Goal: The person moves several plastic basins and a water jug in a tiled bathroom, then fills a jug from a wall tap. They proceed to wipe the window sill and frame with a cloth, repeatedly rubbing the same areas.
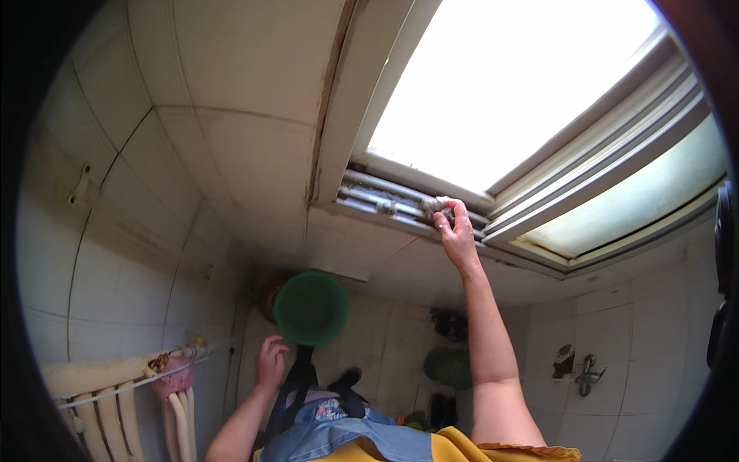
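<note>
My right hand (456, 231) reaches up to the window's lower sliding track (410, 208). Between its thumb and fingers is a grey, fuzzy wad (431, 209), perhaps steel wool or a dirty cloth, touching the track. To the left, a small grey clump (387, 208) sits on the rails, and dark dirt lies in the grooves. My left hand (271, 361) hangs low with its fingers loosely bent and nothing visible in it. Just beyond it is a green plastic basin (312, 309), its inside too dark to make out.
A frosted sliding sash (629, 190) fills the window's right part. A cream radiator (104, 404) with a pink cloth (175, 375) on its pipe stands at lower left. A metal tap (589, 375) sticks out of the right tiled wall. Dark shoes (449, 324) lie on the floor.
</note>
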Demonstrator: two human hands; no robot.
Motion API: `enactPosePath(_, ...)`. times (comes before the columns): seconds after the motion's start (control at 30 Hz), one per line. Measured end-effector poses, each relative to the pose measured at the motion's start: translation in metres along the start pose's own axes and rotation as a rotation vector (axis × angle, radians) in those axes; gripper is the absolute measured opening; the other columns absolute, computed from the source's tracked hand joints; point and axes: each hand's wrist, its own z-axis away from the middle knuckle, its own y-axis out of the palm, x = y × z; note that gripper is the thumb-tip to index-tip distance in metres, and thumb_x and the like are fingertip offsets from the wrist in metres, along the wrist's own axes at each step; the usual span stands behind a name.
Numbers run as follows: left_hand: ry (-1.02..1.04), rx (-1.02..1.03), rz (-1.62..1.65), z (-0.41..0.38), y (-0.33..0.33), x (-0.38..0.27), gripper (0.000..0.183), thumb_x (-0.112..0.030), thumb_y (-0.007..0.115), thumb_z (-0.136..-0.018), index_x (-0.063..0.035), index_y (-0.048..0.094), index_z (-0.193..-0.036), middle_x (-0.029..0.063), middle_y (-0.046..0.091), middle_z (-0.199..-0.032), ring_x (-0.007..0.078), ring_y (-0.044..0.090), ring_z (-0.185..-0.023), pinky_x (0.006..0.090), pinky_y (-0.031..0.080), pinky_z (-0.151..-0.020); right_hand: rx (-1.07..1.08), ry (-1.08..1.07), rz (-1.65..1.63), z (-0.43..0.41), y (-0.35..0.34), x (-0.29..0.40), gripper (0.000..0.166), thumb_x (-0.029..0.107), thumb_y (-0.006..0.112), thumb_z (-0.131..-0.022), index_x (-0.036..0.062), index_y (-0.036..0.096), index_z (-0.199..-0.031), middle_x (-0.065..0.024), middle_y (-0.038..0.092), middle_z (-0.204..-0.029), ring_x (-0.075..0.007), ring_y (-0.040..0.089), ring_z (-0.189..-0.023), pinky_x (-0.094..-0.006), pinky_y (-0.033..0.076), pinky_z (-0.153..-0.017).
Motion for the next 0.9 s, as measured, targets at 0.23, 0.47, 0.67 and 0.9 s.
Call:
enactPosePath(0.23,0.033,0.005,-0.055,0.010,-0.003,0.013,0.022,0.009,0.050,-0.073,-0.0034,0.067,-0.080,0.0106,0.062,-0.112,0.0298,0.064,-0.100,0.0397,0.052,-0.081,-0.047,-0.252,0.188,0.006,0.041,0.037,0.018,0.010,0.070,-0.081,0.0052,0.062,-0.096,-0.0129,0.059,-0.092,-0.0326,0.056,-0.093,-0.0399,0.048,-0.080)
enactPosePath(0.47,0.051,-0.018,-0.056,0.008,-0.001,0.011,0.021,0.009,0.049,-0.073,-0.0018,0.066,-0.078,0.0127,0.063,-0.110,0.0307,0.063,-0.100,0.0389,0.051,-0.081,-0.190,-0.335,0.240,-0.007,0.085,0.074,0.028,0.018,0.078,-0.074,0.0089,0.062,-0.096,-0.0115,0.055,-0.111,-0.0329,0.051,-0.108,-0.0450,0.046,-0.089)
enactPosePath(0.67,0.029,0.035,0.021,0.009,0.009,0.009,0.022,0.010,0.048,-0.075,-0.0005,0.067,-0.080,0.0134,0.062,-0.107,0.0290,0.062,-0.100,0.0367,0.051,-0.083,0.022,-0.496,0.199,-0.025,0.084,0.050,0.010,0.012,0.068,-0.082,0.0124,0.067,-0.092,-0.0071,0.061,-0.090,-0.0280,0.060,-0.090,-0.0410,0.051,-0.076)
enactPosePath(0.9,-0.282,0.578,0.915,-0.085,0.057,-0.153,0.034,-0.020,0.045,-0.100,-0.0045,0.054,-0.129,0.0126,0.054,-0.134,0.0263,0.056,-0.120,0.0422,0.046,-0.101,-0.543,0.160,-1.204,0.019,-0.017,0.009,0.018,0.023,0.070,-0.091,0.0092,0.063,-0.100,-0.0020,0.065,-0.091,-0.0128,0.064,-0.080,-0.0289,0.055,-0.067)
